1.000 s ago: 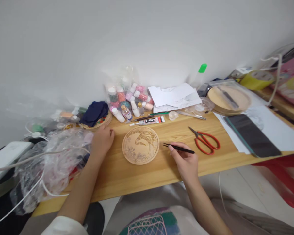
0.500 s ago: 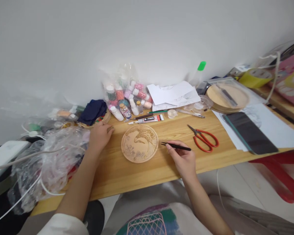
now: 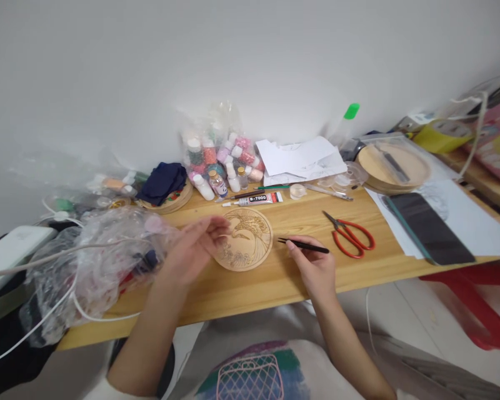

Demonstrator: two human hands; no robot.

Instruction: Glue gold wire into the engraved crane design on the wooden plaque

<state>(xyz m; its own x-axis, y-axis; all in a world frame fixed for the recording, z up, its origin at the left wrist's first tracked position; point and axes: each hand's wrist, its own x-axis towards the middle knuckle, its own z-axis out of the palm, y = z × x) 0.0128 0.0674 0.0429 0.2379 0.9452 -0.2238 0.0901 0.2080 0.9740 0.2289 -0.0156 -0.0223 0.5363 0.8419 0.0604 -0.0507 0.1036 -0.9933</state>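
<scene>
A round wooden plaque [image 3: 254, 244] with a crane design lies flat on the wooden table. Over its left edge hovers my left hand [image 3: 198, 247], fingers apart and slightly blurred, with nothing visible in it. My right hand [image 3: 314, 266] rests to the right of the plaque and grips a pair of black tweezers [image 3: 310, 246], their tips pointing left toward the plaque's rim. Red-handled pliers or snips [image 3: 350, 234] lie to the right of that hand. Behind the plaque is a B-7000 glue tube [image 3: 256, 199].
Small bottles [image 3: 204, 188] and bagged jars of coloured beads [image 3: 210, 153] stand along the wall. White papers [image 3: 300, 158], a phone [image 3: 431, 228] and a wooden hoop [image 3: 394, 166] sit rightward. Crumpled plastic bags [image 3: 95, 244] and dark blue cloth [image 3: 161, 183] are at left.
My left hand has moved right and toward me, from beside the dark blue cloth to over the plaque's left edge, its fingers opening. My right hand keeps the tweezers; the view has shifted slightly.
</scene>
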